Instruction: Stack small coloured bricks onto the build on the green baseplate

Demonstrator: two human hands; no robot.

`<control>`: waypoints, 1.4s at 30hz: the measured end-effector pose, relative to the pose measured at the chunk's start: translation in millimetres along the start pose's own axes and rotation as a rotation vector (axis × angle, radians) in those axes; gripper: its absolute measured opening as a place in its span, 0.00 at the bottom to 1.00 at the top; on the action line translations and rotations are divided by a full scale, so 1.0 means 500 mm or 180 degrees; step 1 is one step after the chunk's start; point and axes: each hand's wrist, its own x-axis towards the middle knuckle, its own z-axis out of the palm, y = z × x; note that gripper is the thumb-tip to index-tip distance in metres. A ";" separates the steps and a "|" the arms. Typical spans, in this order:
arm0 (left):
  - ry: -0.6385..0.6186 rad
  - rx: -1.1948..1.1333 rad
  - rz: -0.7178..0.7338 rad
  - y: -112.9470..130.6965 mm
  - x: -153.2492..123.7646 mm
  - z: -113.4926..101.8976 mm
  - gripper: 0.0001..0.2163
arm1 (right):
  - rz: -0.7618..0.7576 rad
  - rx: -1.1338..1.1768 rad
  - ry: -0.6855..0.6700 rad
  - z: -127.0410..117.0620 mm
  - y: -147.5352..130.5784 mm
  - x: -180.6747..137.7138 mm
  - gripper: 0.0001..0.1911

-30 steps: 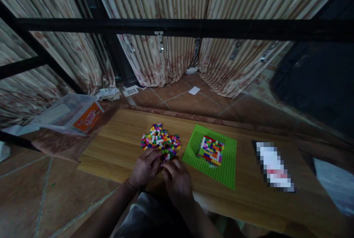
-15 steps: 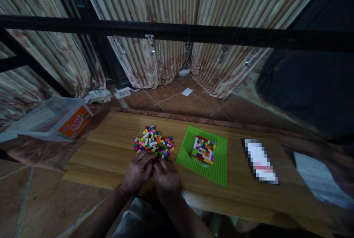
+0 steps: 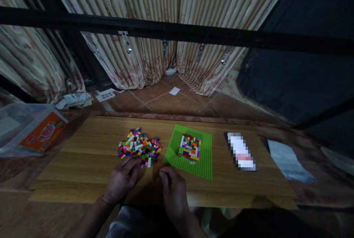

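A loose heap of small multicoloured building bricks point(image 3: 139, 144) lies on the wooden table. My left hand point(image 3: 123, 177) rests at the heap's near edge with its fingers curled together; what they hold, if anything, is too small to name. To the right, my right hand point(image 3: 174, 190) is closed in a pinch just short of the green baseplate point(image 3: 206, 160), and its fingertips hide whatever is between them. On the baseplate sits a low rectangular build of mixed-colour bricks point(image 3: 190, 146), with a patterned top and a pale or clear piece at its near side.
A phone point(image 3: 241, 152) with a blurred screen lies right of the baseplate on the table point(image 3: 83, 153). Beyond it is a pale sheet point(image 3: 289, 160). At far left stands a clear plastic box point(image 3: 16, 138) with an orange label. Curtains point(image 3: 155, 61) hang behind a dark bar.
My hands, together at the heap's near edge before, are now apart: the left stays by the bricks and the right is nearer the baseplate. The whole view has shifted to the right.
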 end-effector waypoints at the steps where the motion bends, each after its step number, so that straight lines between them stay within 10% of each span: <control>1: 0.0021 0.0006 0.0017 -0.001 0.000 0.001 0.10 | 0.0200 0.0222 0.0038 -0.009 0.003 -0.003 0.14; 7: 0.0056 0.0051 0.0019 -0.002 -0.002 0.003 0.10 | 0.1124 0.1360 0.0551 -0.054 0.047 -0.018 0.15; 16: -0.0055 0.0061 -0.0048 0.001 0.002 0.000 0.11 | 0.1244 0.1314 0.0978 -0.121 0.047 -0.018 0.17; 29: -0.0028 0.0057 0.0033 -0.001 0.002 0.000 0.10 | 0.0545 0.0192 0.1491 -0.210 0.081 0.050 0.16; 42: -0.0023 0.0062 0.0061 -0.004 0.001 0.003 0.10 | 0.0090 0.0010 0.1387 -0.189 0.087 0.129 0.11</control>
